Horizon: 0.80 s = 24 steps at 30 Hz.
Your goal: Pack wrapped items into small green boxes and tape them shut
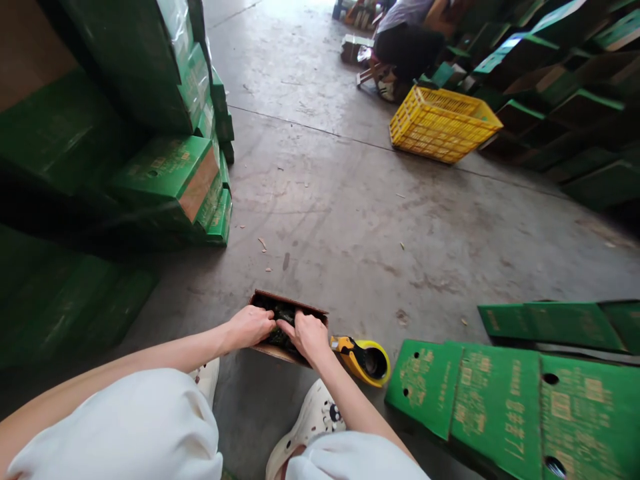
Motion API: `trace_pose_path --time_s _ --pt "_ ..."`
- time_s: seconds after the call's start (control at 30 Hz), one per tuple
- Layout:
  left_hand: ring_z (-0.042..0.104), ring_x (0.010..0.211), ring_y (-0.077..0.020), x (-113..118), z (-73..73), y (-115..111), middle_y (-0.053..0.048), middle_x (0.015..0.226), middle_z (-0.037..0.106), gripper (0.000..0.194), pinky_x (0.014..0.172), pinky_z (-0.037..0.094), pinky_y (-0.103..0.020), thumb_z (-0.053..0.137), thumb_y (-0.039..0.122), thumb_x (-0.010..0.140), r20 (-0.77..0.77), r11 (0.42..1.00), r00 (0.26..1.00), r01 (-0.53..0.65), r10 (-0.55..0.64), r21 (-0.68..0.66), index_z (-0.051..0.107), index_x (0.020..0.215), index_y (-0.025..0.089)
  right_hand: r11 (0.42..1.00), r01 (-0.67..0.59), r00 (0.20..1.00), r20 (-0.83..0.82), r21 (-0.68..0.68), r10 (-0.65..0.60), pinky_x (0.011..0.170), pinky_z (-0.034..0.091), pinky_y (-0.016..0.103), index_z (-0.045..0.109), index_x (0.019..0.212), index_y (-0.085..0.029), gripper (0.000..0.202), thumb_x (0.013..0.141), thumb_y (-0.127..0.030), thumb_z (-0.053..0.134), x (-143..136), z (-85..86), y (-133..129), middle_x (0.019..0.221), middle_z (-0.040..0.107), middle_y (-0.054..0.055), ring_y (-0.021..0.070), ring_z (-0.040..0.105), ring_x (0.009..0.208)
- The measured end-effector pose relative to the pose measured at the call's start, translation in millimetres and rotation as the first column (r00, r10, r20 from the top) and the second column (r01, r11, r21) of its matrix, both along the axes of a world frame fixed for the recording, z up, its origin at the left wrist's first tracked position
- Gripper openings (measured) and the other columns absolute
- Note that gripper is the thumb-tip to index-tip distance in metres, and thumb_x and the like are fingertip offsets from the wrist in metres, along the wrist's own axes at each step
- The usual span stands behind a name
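Note:
On the floor between my feet stands a small open cardboard box (280,355) filled with dark, greenish-black items (284,312) whose kind I cannot make out. My left hand (253,325) reaches over the box's left end, its fingers curled and pressed on the contents. From the right side comes my right hand (309,335), thumb pointing left and fingers bent down into the box. Their fingertips are partly hidden among the dark items. A yellow tape dispenser (361,361) with a roll of tape lies just right of the box, near my right wrist.
Green printed cartons (500,393) stand close on my right. Taller stacks of green boxes (170,173) rise on the left. A yellow plastic crate (443,123) rests farther ahead, near a seated person (407,40). More open green boxes (560,100) line the far right.

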<state>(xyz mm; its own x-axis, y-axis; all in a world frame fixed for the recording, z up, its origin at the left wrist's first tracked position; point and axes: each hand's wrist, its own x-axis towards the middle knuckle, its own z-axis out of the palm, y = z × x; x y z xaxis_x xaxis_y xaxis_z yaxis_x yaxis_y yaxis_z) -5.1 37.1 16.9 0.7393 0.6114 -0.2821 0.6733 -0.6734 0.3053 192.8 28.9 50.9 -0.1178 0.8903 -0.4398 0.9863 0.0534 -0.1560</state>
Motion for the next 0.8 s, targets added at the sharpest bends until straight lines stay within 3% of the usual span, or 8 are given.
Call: trace_pose_path --time_s 0.07,0.17,0.3,0.43,0.57,0.8 --pt "0.072 0.085 -0.0223 0.1 1.1 -0.1 -0.008 0.096 0.072 0.012 0.075 0.054 -0.029 0.063 0.024 0.094 0.003 1.0 1.0 0.002 -0.003 0.01 0.073 0.095 0.018 1.0 -0.02 0.999 -0.028 0.003 0.02 0.091 0.053 0.034 0.071 0.127 -0.018 0.043 0.104 -0.051 0.056 -1.0 -3.9 -0.4 0.113 0.079 0.016 0.0292 0.074 0.109" --pt "0.072 0.081 -0.0227 0.1 0.4 -1.6 -0.009 0.094 0.073 0.011 0.072 0.054 -0.03 0.063 0.024 0.094 0.011 1.0 1.0 -0.002 0.002 0.018 0.073 0.094 0.018 0.997 -0.043 0.977 -0.206 0.059 0.054 0.097 0.05 0.03 0.07 0.133 -0.026 0.033 0.105 -0.039 0.057 5.8 -6.8 -1.2 0.121 0.079 0.008 0.0233 0.072 0.112" --pt "0.072 0.074 -0.0217 0.4 -5.6 -3.6 -0.01 0.086 0.072 0.013 0.068 0.053 -0.029 0.061 0.019 0.093 0.024 1.0 0.999 -0.024 0.024 0.016 0.071 0.084 0.017 0.978 -0.071 0.936 -0.325 0.194 0.132 0.098 0.05 0.029 0.073 0.129 -0.025 0.03 0.105 -0.035 0.058 18.1 -1.4 -7.6 0.118 0.079 0.006 0.0212 0.07 0.105" --pt "0.072 0.071 -0.0216 0.7 -10.5 -4.5 -0.01 0.079 0.071 0.014 0.066 0.053 -0.029 0.062 0.016 0.092 0.045 0.999 0.998 -0.043 0.042 0.026 0.07 0.08 0.016 0.914 -0.252 0.936 -0.162 0.317 0.314 0.098 0.051 0.034 0.069 0.132 -0.023 0.031 0.106 -0.026 0.051 17.2 -0.1 -16.6 0.13 0.07 0.011 0.0251 0.059 0.114" --pt "0.073 0.076 -0.0219 -0.1 -10.0 -4.8 -0.009 0.083 0.072 0.009 0.068 0.053 -0.028 0.065 0.021 0.093 0.024 0.998 0.999 -0.036 0.035 0.053 0.072 0.089 0.016 0.9 -0.366 0.929 0.033 0.237 0.369 0.089 0.054 0.034 0.069 0.117 -0.021 0.025 0.103 -0.015 0.05 7.0 -7.9 -18.7 0.121 0.066 0.014 0.0274 0.055 0.113" --pt "0.071 0.084 -0.022 -0.8 -6.3 -2.6 -0.008 0.091 0.07 0.013 0.075 0.053 -0.029 0.072 0.031 0.091 0.045 0.997 0.999 -0.018 0.014 0.07 0.07 0.092 0.018 0.888 -0.407 0.91 0.015 0.212 0.413 0.082 0.055 0.031 0.068 0.11 -0.023 0.022 0.105 -0.018 0.047 -2.7 -10.8 -10.8 0.119 0.062 0.013 0.0269 0.054 0.115"
